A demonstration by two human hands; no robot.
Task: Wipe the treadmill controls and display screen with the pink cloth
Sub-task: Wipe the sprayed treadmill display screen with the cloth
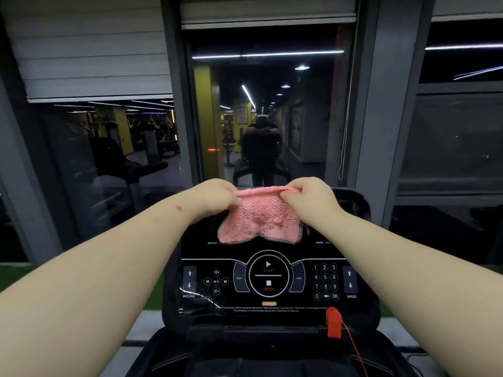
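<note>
A pink cloth (260,217) hangs in front of the upper part of the treadmill's black console. My left hand (211,195) pinches its top left edge and my right hand (310,197) pinches its top right edge, stretching the top edge between them. The cloth's lower edge drapes over the dark display screen (321,235), most of which it hides. Below lies the control panel (268,278) with a round START/STOP button, a number keypad, and incline and speed arrows.
A red safety key (333,322) with a thin red cord is clipped at the console's lower right. A dark window (261,118) right behind the console reflects a gym and a person. Green flooring shows at the left.
</note>
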